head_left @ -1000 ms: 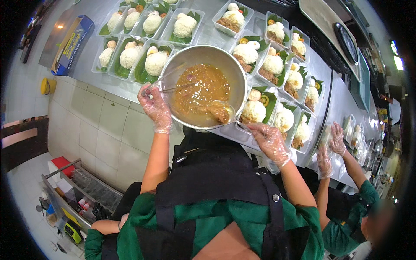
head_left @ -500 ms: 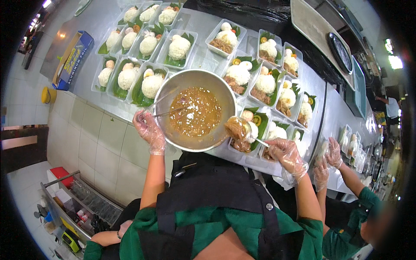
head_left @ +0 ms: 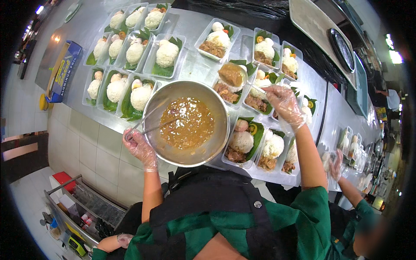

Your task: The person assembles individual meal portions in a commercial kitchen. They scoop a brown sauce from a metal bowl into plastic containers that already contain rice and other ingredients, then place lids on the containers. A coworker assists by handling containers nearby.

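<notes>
My left hand (head_left: 141,149), in a clear plastic glove, is closed around the looped end of metal tongs (head_left: 161,125) at the left rim of a big steel bowl (head_left: 223,130). The tongs' arms reach into brown, glossy sauce (head_left: 188,123). My right hand (head_left: 284,104), also gloved, grips the handle of a ladle (head_left: 255,88). Its bowl, full of brown sauce, hangs over a clear container (head_left: 226,93) of rice and brown meat, partly hiding it. Just below is a container (head_left: 239,145) with rice, meat, a green leaf and an orange-green garnish.
Leaf-lined containers (head_left: 141,96) of rice without meat stand left of the bowl. Several with meat (head_left: 216,41) are to the right. A foil box (head_left: 65,71) lies at the table's left. A round dial scale (head_left: 340,50) is far right. A co-worker's gloved hand (head_left: 336,164) is at the right.
My right hand has lifted the filled ladle up and away, from the lower right container to one farther back. The bowl appears lower and farther left; my left hand stays on the tongs.
</notes>
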Available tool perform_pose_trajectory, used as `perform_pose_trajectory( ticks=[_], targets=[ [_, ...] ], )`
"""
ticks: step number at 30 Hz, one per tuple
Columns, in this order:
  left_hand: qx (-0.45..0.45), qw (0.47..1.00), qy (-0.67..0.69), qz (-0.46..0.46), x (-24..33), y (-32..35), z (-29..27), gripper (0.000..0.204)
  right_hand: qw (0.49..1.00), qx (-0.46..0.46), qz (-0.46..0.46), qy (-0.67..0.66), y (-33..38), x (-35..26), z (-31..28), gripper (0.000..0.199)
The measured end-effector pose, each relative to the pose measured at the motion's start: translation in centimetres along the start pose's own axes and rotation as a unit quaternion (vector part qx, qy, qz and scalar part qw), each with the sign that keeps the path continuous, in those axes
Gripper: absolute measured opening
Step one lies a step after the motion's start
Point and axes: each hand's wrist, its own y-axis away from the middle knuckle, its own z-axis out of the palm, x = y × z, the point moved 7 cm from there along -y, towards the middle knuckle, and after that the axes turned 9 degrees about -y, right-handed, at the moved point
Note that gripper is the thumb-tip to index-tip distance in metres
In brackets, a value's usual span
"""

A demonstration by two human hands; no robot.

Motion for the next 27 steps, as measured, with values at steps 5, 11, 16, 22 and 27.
perform_pose_trajectory(
  ticks=[5, 11, 16, 22, 27],
  targets=[
    [-0.003, 1.000, -0.010, -0.004, 0.0, -0.3, 0.1, 0.032, 0.979, 0.013, -0.062, 0.191, 0.9, 2.6, 2.7, 0.024],
    [0.004, 1.000, -0.011, -0.015, 0.1, -0.6, 0.4, 0.035, 0.997, 0.005, 0.028, 0.065, 1.2, 5.0, 2.3, 0.026],
    [-0.012, 1.000, -0.023, -0.014, -0.2, -0.8, 0.4, 0.034, 0.991, -0.029, 0.097, -0.091, 1.4, 7.0, 1.7, 0.024],
    [-0.009, 1.000, -0.005, -0.014, 0.1, -0.7, 0.7, 0.031, 0.989, -0.002, 0.121, -0.089, 2.7, 4.4, 0.7, 0.023],
    [-0.029, 0.998, 0.033, -0.038, 2.1, -0.1, 0.9, 0.026, 0.996, -0.010, -0.062, 0.056, 5.1, -2.0, 3.5, 0.024]
  ],
)
